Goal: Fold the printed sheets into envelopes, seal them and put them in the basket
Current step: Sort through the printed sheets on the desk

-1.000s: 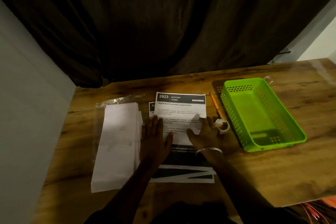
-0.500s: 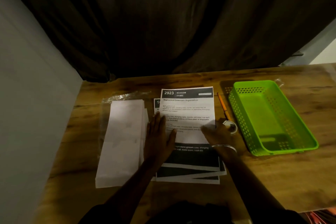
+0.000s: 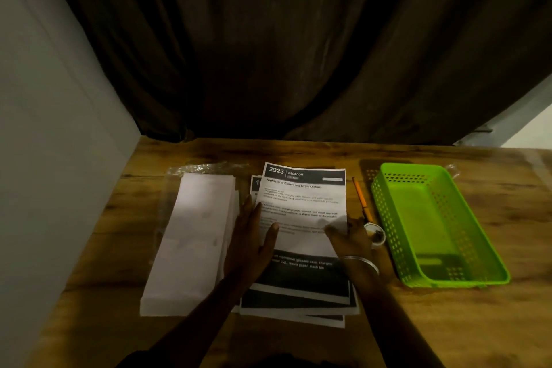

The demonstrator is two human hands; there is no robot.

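**Mia:** What is the paper like?

**Tom:** The top sheet point(image 3: 301, 209) is thin and white. It has a black band at its far end and small print too blurry to read. It lies on a stack of printed sheets point(image 3: 298, 305) in the middle of the wooden table point(image 3: 448, 323). The lower sheets stick out at the near end, a bit fanned, with black and white bands.

**Mia:** And the hands?

**Tom:** The left hand point(image 3: 254, 242) lies flat on the sheet's left edge. Its fingers are straight and close together, and it grips nothing. The right hand point(image 3: 351, 240) pinches the sheet's right edge, thumb on top, with its other fingers partly hidden behind the paper. A thin shiny bangle point(image 3: 360, 261) goes round that wrist.

**Mia:** What's at the sides?

**Tom:** On the left, just beside the stack, a pile of long white envelopes point(image 3: 194, 236) lies on crinkly clear plastic point(image 3: 206, 166). On the right stands a green plastic basket point(image 3: 391, 227), box-shaped, with little holes in its walls. Between it and the sheets lie an orange pen point(image 3: 360, 199) and a small tape roll point(image 3: 375, 233), close by the right hand.

**Mia:** Is there room to move?

**Tom:** Bare wood shows in front of the basket and along the near edge. A grey wall point(image 3: 44, 128) closes the left side, and a dark curtain point(image 3: 268, 54) hangs behind.

**Mia:** Anything hard to see?

**Tom:** The arms are dark and cut off at the bottom. I cannot tell if the tape touches the fingers.
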